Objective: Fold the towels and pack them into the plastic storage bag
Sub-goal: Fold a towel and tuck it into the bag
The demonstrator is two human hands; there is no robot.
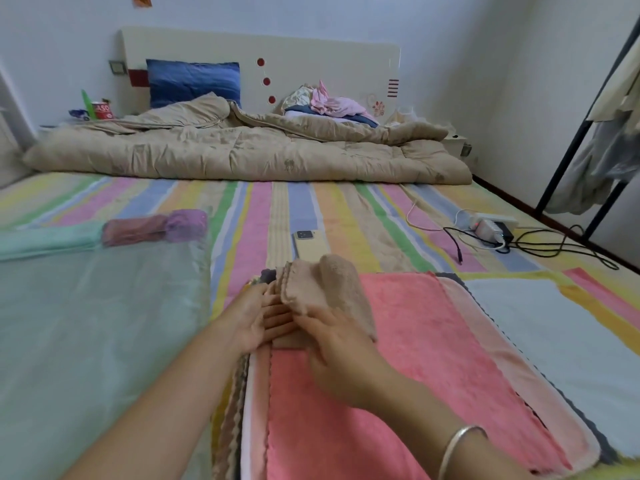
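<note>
Grips tan towel (325, 282) in right hand (341, 348), flat left hand (254, 317) alongside; runs lengthwise away, plastic storage bag (104, 306) leftward.

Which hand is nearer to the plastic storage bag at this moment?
Left. The left hand is at the towel stack's left edge, just right of the plastic storage bag; the right hand is farther right, holding the tan towel.
</note>
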